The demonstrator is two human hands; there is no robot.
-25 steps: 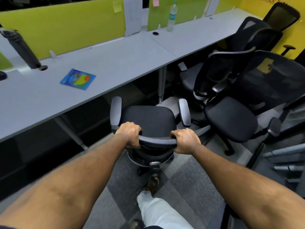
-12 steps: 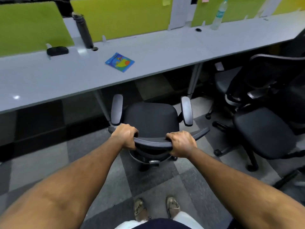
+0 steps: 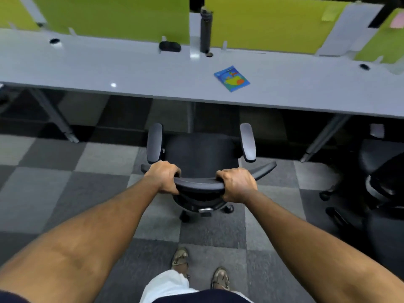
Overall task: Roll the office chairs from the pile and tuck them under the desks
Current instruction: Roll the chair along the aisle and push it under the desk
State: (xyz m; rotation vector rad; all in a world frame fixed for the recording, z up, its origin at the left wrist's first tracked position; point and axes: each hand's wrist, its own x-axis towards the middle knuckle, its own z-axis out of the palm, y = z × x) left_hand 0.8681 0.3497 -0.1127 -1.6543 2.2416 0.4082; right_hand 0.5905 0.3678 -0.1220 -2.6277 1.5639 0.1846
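Note:
A black office chair (image 3: 200, 153) with grey armrests stands on the carpet facing the long grey desk (image 3: 131, 71). Its seat front lies close to the desk's edge, and its backrest top curves toward me. My left hand (image 3: 162, 179) grips the left part of that backrest top. My right hand (image 3: 237, 185) grips the right part. More black chairs (image 3: 381, 178) are bunched at the right edge, partly cut off.
On the desk lie a blue booklet (image 3: 231, 78), a small black object (image 3: 169, 46) and a dark bottle (image 3: 205, 31) against green partitions (image 3: 109, 16). Slanted desk legs (image 3: 52, 114) stand left and right of the chair. My feet (image 3: 200, 268) are on checkered carpet.
The chair has rolled left along the desk, away from the pile, and turned square to the desk. Both hands kept their grip on the backrest. The pile has slid to the right edge.

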